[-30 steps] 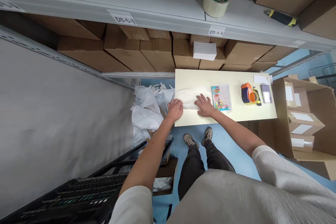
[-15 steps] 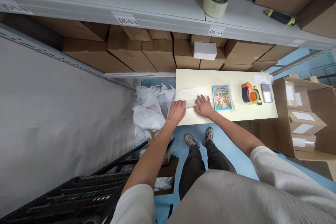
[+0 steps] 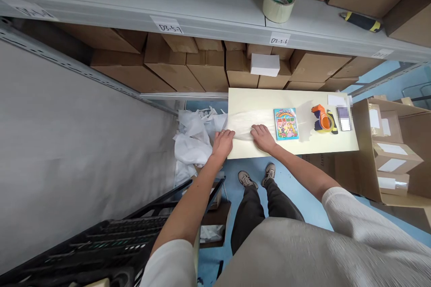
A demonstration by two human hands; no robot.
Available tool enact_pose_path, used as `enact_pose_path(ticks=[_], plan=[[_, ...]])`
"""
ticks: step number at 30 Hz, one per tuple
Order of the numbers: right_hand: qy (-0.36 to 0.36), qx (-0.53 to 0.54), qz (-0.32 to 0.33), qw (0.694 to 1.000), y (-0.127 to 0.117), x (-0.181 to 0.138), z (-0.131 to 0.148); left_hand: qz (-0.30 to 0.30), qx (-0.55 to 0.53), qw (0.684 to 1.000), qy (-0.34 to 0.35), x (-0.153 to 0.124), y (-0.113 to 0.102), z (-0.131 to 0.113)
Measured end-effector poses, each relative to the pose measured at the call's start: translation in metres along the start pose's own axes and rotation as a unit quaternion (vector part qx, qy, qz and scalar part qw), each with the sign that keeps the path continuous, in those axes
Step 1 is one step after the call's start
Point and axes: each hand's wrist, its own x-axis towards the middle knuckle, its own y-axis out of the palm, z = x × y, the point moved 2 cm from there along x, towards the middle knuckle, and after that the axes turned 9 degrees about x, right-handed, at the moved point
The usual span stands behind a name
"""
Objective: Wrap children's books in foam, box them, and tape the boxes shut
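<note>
A thin, wrinkled white translucent plastic sheet point(image 3: 243, 119) lies over the left part of the cream table. At its left end, near the table corner, my left hand point(image 3: 222, 142) is closed on the edge. My right hand point(image 3: 263, 138) presses on the sheet's near edge with its fingers bent and close together; what is under the fingertips is hidden. Just right of that hand lies a colourful children's book point(image 3: 286, 124), flat with its cover up. More pale film point(image 3: 305, 121) shows on the table beyond the book's right side.
An orange tape dispenser point(image 3: 321, 119) and a small card point(image 3: 343, 119) sit at the table's right. White plastic sheets point(image 3: 193, 139) pile up at the left. An open carton point(image 3: 367, 157) with boxes stands right. The shelf above holds a tape roll point(image 3: 278, 4) and a utility knife point(image 3: 362, 21).
My left hand has shifted slightly left along the sheet's end. The right hand's fingers have drawn closer together. More film now shows right of the book.
</note>
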Motion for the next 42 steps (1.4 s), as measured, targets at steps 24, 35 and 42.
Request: enact_pose_path(ticks=[24, 35, 42], plan=[[0.044, 0.08, 0.015, 0.996, -0.002, -0.002, 0.002, 0.008, -0.081, 0.996, -0.041, -0.008, 0.025, -0.001], [0.075, 0.056, 0.048, 0.994, 0.003, -0.001, -0.002, 0.042, -0.092, 0.992, -0.07, 0.013, 0.033, 0.004], [0.115, 0.102, -0.008, 0.988, -0.013, -0.022, -0.024, 0.021, -0.089, 0.995, -0.026, 0.019, 0.018, -0.016]])
